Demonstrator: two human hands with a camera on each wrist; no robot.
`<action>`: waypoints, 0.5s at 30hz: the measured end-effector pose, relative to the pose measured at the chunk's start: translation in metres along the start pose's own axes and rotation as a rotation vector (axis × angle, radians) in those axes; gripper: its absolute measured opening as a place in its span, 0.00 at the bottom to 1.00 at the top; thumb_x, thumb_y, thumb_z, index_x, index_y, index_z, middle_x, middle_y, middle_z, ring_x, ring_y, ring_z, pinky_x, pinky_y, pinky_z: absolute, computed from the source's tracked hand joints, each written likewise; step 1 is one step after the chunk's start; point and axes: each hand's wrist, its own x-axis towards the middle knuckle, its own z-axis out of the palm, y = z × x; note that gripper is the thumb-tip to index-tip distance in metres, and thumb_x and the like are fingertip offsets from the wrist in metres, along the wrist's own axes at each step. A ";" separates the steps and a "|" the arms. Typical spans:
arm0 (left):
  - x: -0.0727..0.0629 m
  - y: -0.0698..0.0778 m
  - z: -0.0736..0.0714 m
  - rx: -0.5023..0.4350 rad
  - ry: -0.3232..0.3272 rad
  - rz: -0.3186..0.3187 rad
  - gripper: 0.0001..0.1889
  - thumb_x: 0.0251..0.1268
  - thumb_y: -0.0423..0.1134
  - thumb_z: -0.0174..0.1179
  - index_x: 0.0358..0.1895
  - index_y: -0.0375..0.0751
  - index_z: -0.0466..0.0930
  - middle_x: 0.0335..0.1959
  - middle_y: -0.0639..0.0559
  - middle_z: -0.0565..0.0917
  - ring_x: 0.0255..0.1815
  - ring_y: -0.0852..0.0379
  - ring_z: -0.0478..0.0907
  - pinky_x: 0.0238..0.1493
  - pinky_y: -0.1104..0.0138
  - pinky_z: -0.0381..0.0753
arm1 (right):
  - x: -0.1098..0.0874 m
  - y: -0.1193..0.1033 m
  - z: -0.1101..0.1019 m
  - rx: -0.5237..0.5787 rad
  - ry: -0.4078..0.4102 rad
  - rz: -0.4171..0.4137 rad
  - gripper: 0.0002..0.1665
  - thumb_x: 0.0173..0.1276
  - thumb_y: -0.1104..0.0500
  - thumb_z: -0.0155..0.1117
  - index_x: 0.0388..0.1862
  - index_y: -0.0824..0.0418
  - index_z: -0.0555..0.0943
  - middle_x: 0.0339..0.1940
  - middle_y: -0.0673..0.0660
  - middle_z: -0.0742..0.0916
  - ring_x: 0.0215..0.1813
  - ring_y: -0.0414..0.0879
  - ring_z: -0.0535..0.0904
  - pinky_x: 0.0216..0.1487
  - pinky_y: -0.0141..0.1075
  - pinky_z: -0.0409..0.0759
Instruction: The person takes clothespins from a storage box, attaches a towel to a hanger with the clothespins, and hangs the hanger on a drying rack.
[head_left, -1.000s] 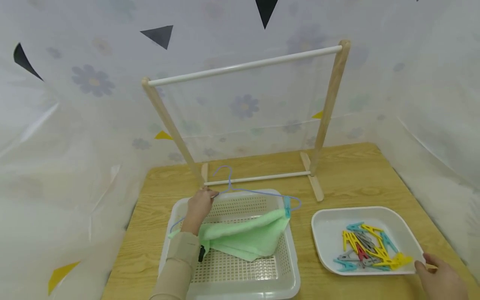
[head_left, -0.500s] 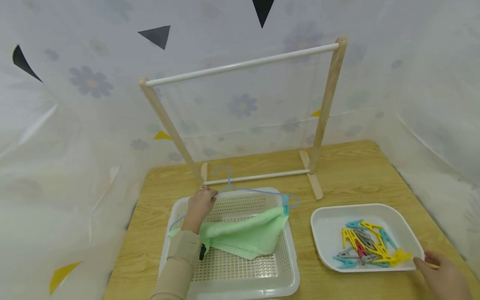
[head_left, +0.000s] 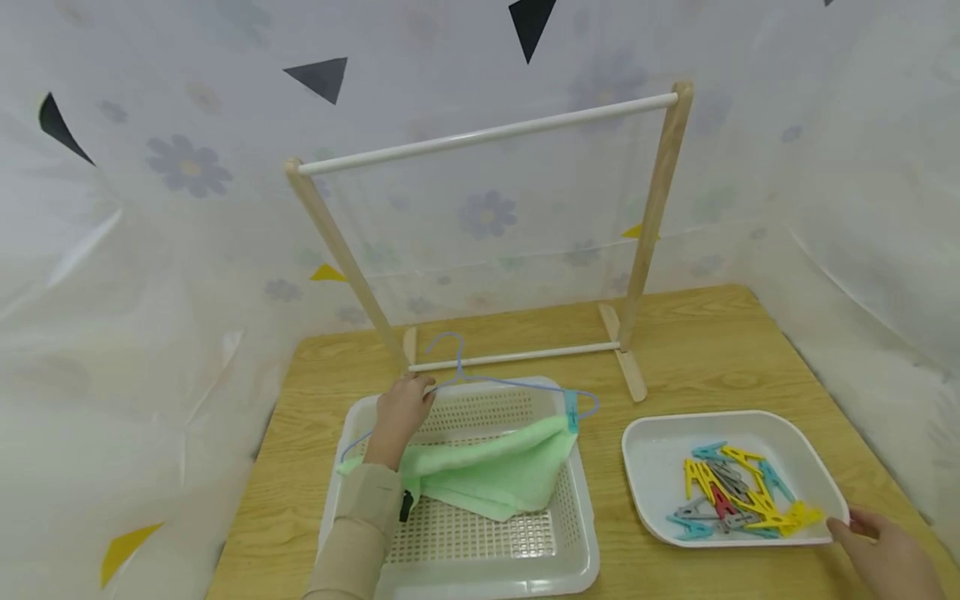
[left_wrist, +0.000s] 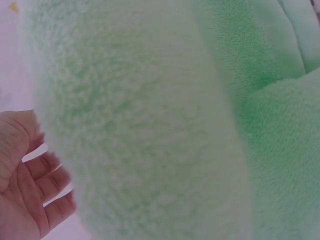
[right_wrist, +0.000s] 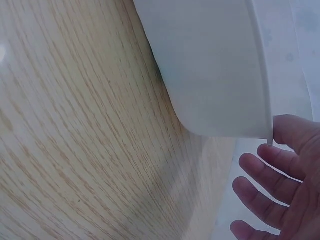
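Observation:
In the head view my left hand holds one arm of a thin blue clothes hanger above a white mesh basket. A light green towel hangs from the hanger, fixed at its right end by a blue clothespin; a black clip shows beside my sleeve. The fluffy towel fills most of the left wrist view and hides my left fingertips. At the right, my right hand pinches the near corner of a white tray between thumb and forefinger, the other fingers spread below the rim.
Several yellow, blue, grey and red clothespins lie in the tray. Behind the basket stands a wooden rack with a white top bar and a lower bar. Plastic sheeting encloses the wood-grain table.

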 end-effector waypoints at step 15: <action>-0.001 0.008 -0.007 0.017 0.053 0.039 0.12 0.59 0.39 0.59 0.45 0.43 0.80 0.39 0.47 0.78 0.27 0.54 0.77 0.17 0.67 0.71 | -0.001 0.001 0.002 0.025 -0.038 0.047 0.40 0.65 0.41 0.49 0.60 0.73 0.58 0.50 0.76 0.70 0.51 0.70 0.64 0.47 0.60 0.63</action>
